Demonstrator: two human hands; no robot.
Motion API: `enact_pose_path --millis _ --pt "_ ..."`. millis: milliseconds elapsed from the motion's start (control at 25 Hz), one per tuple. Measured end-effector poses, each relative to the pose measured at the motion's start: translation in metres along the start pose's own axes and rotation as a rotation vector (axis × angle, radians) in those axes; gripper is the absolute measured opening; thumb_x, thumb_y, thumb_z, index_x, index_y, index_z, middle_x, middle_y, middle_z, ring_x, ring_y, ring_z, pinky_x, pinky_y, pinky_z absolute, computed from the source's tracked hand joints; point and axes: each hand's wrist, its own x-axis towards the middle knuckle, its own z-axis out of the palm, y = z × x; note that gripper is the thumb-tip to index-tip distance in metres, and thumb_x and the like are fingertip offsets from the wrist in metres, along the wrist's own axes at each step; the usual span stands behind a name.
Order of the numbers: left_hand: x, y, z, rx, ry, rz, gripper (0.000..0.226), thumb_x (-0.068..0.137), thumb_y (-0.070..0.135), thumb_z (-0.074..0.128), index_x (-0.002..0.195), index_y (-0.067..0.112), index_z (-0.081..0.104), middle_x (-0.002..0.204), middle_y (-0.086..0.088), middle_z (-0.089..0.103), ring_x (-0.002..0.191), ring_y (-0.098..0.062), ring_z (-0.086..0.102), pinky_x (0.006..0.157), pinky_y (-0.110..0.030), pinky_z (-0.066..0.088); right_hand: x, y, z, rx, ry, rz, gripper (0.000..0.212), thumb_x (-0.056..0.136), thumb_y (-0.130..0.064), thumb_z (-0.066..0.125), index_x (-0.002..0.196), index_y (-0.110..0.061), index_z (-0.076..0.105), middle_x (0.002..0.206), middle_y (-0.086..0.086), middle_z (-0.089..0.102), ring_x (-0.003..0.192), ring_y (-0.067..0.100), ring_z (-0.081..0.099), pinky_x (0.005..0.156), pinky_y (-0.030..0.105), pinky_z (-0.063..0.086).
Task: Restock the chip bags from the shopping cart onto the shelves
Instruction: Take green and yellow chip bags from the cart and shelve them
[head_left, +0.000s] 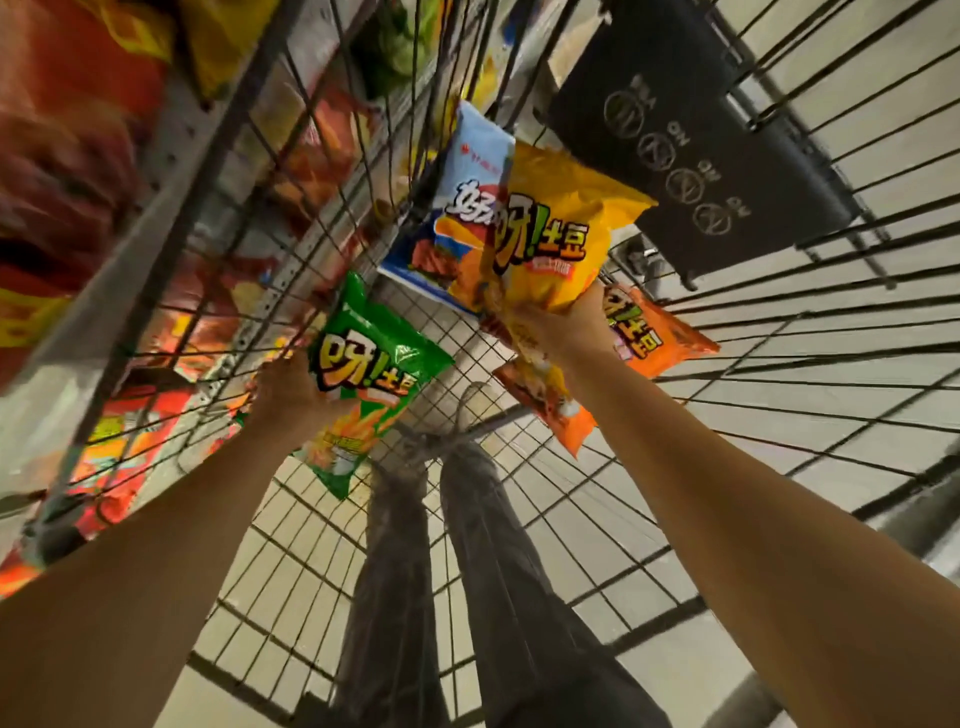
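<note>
1. Far left, the shelves (171, 171) run up the frame, blurred and packed with red and yellow bags. They sit just beyond the cart's left wall, so the carry from cart to shelf looks short.

2. The left hand (288, 395) is down inside the shopping cart (291, 525), against its left wall. Its fingers are wrapped round the left edge of a green chip bag (363, 379) and the bag stands clear of the cart floor. Gripping the edge rather than the puffed middle probably spares the chips.

3. In the middle, the cart's wire floor shows the person's grey trouser legs (467, 571) and the tiled floor through it. Most of the cart floor nearest the person is bare wire.

4. At the far end of the cart a blue bag (467, 171) leans against the wire, partly behind the yellow one and held by no hand.

5. The right hand (558, 332) grips the lower end of a yellow chip bag (561, 234), fingers closed on it, the bag tipped up and away. A bag in each hand suggests two go to the shelf in one trip.

6. Under the right wrist an orange bag (550, 400) lies on the cart floor, and another orange bag (654, 338) rests toward the right wall.

7. Top right, the dark fold-down seat flap (691, 171) hangs at the cart's far end.
</note>
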Motion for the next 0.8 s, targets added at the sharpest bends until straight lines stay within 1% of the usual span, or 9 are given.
enact_pose_path --millis 80,120,240,360,560,680,720,760,800 --pt "0.013 -0.005 0.013 0.023 -0.027 -0.036 0.099 0.066 0.058 0.086 0.145 0.016 0.045 0.143 -0.021 0.052 0.131 -0.041 0.05 0.107 -0.054 0.045 0.005 0.002 0.0 0.063 -0.001 0.028 0.09 0.072 -0.025 0.087 0.144 -0.023 0.034 0.135 0.004 0.056 0.122 0.028 0.055 0.102 0.049 0.049" --pt "0.018 -0.007 0.018 0.025 -0.04 -0.044 0.1 0.065 0.062 0.085 0.144 0.017 0.045 0.143 -0.021 0.052 0.131 -0.041 0.05 0.106 -0.054 0.045 0.007 0.002 0.0 0.087 -0.006 0.037 0.087 0.071 -0.022 0.088 0.142 -0.022 0.037 0.132 0.003 0.058 0.119 0.027 0.057 0.1 0.05 0.051" --pt "0.014 -0.005 0.02 0.018 -0.045 -0.012 0.092 0.064 0.065 0.084 0.135 0.016 0.053 0.129 -0.017 0.062 0.118 -0.037 0.06 0.098 -0.049 0.052 0.007 0.005 0.001 0.116 -0.004 0.042 0.081 0.07 -0.021 0.089 0.138 -0.023 0.045 0.128 0.002 0.063 0.115 0.026 0.06 0.097 0.048 0.053" --pt "-0.008 0.0 0.011 -0.075 0.006 0.048 0.075 0.069 0.056 0.085 0.126 0.015 0.06 0.115 -0.011 0.069 0.106 -0.033 0.066 0.091 -0.046 0.056 0.0 0.007 0.001 0.126 0.022 0.055 0.079 0.072 -0.019 0.088 0.138 -0.02 0.045 0.13 0.004 0.061 0.117 0.027 0.059 0.097 0.048 0.053" --pt "-0.061 0.015 -0.008 -0.196 0.085 0.093 0.065 0.071 0.049 0.087 0.121 0.016 0.06 0.111 -0.007 0.071 0.1 -0.031 0.068 0.087 -0.048 0.056 -0.02 0.009 -0.006 0.183 0.026 0.08 0.074 0.071 -0.013 0.087 0.134 -0.018 0.048 0.125 0.007 0.063 0.113 0.031 0.061 0.095 0.052 0.054" --pt "-0.098 0.024 -0.018 -0.384 0.103 0.141 0.062 0.072 0.037 0.09 0.123 0.017 0.06 0.112 -0.004 0.073 0.099 -0.029 0.069 0.088 -0.049 0.057 -0.045 0.009 -0.015 0.223 -0.012 0.031 0.072 0.071 -0.007 0.085 0.134 -0.015 0.05 0.124 0.01 0.065 0.111 0.034 0.063 0.094 0.055 0.054" --pt "-0.112 0.026 -0.021 -0.432 0.125 0.16 0.061 0.072 0.034 0.09 0.123 0.018 0.061 0.111 -0.002 0.073 0.099 -0.027 0.069 0.087 -0.045 0.057 -0.056 0.01 -0.019 0.229 -0.023 -0.012 0.071 0.072 -0.005 0.084 0.134 -0.014 0.051 0.124 0.012 0.065 0.111 0.035 0.064 0.094 0.057 0.054" --pt "-0.126 0.028 -0.024 -0.474 0.161 0.172 0.061 0.072 0.033 0.091 0.123 0.02 0.061 0.11 0.003 0.073 0.099 -0.021 0.068 0.085 -0.037 0.056 -0.068 0.011 -0.025 0.24 -0.035 -0.06 0.07 0.073 -0.002 0.082 0.134 -0.014 0.051 0.124 0.013 0.065 0.112 0.036 0.064 0.094 0.058 0.053" --pt "-0.142 0.03 -0.029 -0.511 0.205 0.185 0.061 0.071 0.033 0.091 0.123 0.023 0.061 0.107 0.01 0.072 0.096 -0.012 0.067 0.078 -0.027 0.054 -0.082 0.013 -0.032 0.256 -0.05 -0.111 0.069 0.073 -0.001 0.081 0.134 -0.014 0.051 0.124 0.013 0.065 0.112 0.037 0.064 0.094 0.059 0.053"
